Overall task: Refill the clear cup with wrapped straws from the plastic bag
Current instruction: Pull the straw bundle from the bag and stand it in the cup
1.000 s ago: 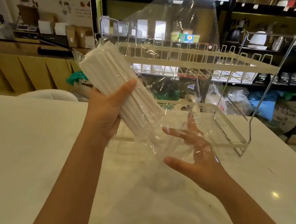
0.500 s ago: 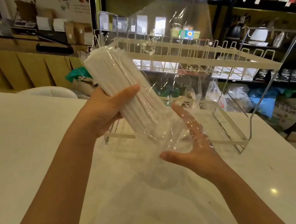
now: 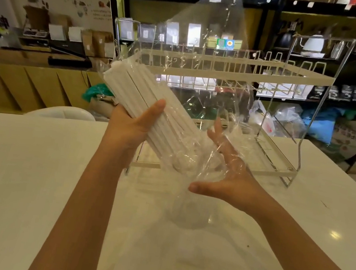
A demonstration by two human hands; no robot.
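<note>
Left hand (image 3: 130, 125) grips bundle of white paper-wrapped straws (image 3: 144, 104) thru thin clear plastic bag (image 3: 205, 88); right hand (image 3: 224, 175) spread wide under it. Peel bag back w/ right, keep bundle squeezed.

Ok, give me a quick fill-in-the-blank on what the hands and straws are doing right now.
1. The bundle of wrapped straws is gripped by the ____ hand.
2. The straws are still inside the clear plastic ____.
3. The right hand is open, with its palm against the ____ end of the bundle.
4. Behind the hands, a wire ____ stands on the white table.

Missing words: left; bag; lower; rack
</note>
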